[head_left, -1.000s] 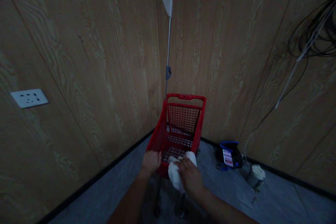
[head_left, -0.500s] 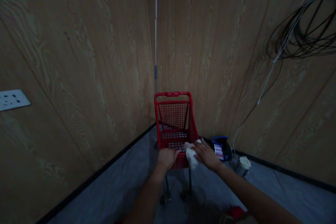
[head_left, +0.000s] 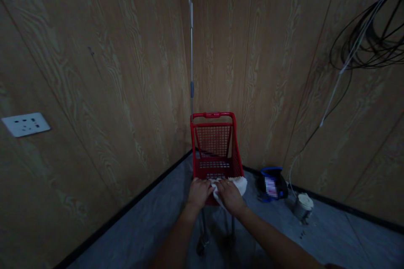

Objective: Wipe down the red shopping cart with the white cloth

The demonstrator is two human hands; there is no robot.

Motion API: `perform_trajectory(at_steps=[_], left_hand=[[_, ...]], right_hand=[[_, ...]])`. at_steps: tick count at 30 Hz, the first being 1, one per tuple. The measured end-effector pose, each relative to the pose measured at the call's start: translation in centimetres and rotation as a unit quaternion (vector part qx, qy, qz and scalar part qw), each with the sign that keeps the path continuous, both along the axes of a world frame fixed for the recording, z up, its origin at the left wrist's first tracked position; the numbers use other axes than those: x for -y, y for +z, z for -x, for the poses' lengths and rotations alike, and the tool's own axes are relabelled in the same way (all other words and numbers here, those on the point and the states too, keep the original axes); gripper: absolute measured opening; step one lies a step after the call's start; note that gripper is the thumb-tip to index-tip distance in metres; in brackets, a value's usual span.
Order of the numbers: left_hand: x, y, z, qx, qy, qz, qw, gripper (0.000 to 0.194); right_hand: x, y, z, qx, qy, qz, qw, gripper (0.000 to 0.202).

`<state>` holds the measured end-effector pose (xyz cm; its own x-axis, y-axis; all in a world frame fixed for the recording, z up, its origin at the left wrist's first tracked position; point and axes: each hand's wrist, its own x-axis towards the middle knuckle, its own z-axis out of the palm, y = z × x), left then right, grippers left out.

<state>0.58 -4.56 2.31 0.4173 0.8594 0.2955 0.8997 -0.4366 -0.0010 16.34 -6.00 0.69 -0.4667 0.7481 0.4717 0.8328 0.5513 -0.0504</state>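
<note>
A small red shopping cart (head_left: 214, 130) with a plastic mesh basket stands in the corner, its handle bar toward the wall. My left hand (head_left: 200, 192) is closed over the left part of the basket's near rim. Beside it, my right hand (head_left: 229, 195) presses a white cloth (head_left: 240, 184) against the same rim, fingers wrapped over it. Part of the cloth hangs below the right hand and part sticks out to its right. The two hands nearly touch, and they hide most of the near rim.
A thin pole (head_left: 192, 59) rises at the cart's left back. To the right on the floor are a black and blue bag (head_left: 274, 185) and a metal can (head_left: 303, 207). Coiled cables (head_left: 362, 46) hang on the right wall; a socket plate (head_left: 27, 125) is on the left wall.
My right hand has slid left along the rim with the cloth, from the right corner to beside my left hand. My left hand stays on the rim. The view has shifted slightly.
</note>
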Motion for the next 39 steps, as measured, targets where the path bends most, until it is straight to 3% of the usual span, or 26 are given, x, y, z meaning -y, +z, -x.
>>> perform_trajectory(at_steps=[3, 10, 13, 18, 21, 23, 28, 30, 32, 37, 39], left_hand=[[-0.4, 0.4, 0.4, -0.008, -0.011, 0.008, 1.000, 0.039], [-0.8, 0.6, -0.5, -0.026, 0.036, -0.004, 0.999, 0.051], [-0.9, 0.6, -1.4, -0.023, 0.043, -0.009, 0.999, 0.051], [-1.1, 0.8, -2.2, -0.008, 0.030, -0.012, 0.999, 0.048], [-1.0, 0.9, -1.8, -0.001, 0.014, -0.013, 1.000, 0.047], [-0.9, 1.1, -1.1, 0.005, -0.006, -0.008, 1.000, 0.047], [-0.7, 1.3, 0.3, 0.015, -0.027, 0.008, 0.999, 0.052], [-0.7, 1.3, 0.4, 0.015, -0.024, 0.002, 1.000, 0.052], [-0.7, 1.1, 0.1, 0.016, -0.017, -0.008, 1.000, 0.052], [-0.7, 0.7, -0.7, 0.019, 0.009, -0.034, 0.999, 0.048], [-0.7, 0.7, -0.4, 0.016, 0.015, -0.034, 0.999, 0.049]], right_hand=[[-0.8, 0.7, -1.8, 0.033, 0.041, 0.003, 0.999, 0.025], [-2.1, 2.3, -10.2, 0.039, 0.069, 0.009, 0.997, 0.030], [-2.2, 2.1, -9.6, 0.028, 0.059, 0.022, 0.998, 0.030], [-1.8, 1.4, -3.2, 0.020, 0.013, 0.033, 0.999, 0.024], [-1.8, 1.2, -1.9, 0.012, 0.005, 0.023, 1.000, 0.024], [-2.0, 1.3, -3.3, 0.025, 0.040, 0.022, 0.999, 0.026], [-2.9, 2.3, -10.1, 0.065, 0.103, 0.018, 0.992, 0.027], [-2.9, 2.5, -10.8, 0.064, 0.109, 0.015, 0.992, 0.028], [-2.6, 2.3, -9.5, 0.052, 0.090, 0.018, 0.994, 0.028], [-1.8, 0.8, -1.0, 0.010, 0.020, 0.015, 1.000, 0.022], [-1.7, 0.4, 1.2, 0.000, 0.008, 0.004, 1.000, 0.021]])
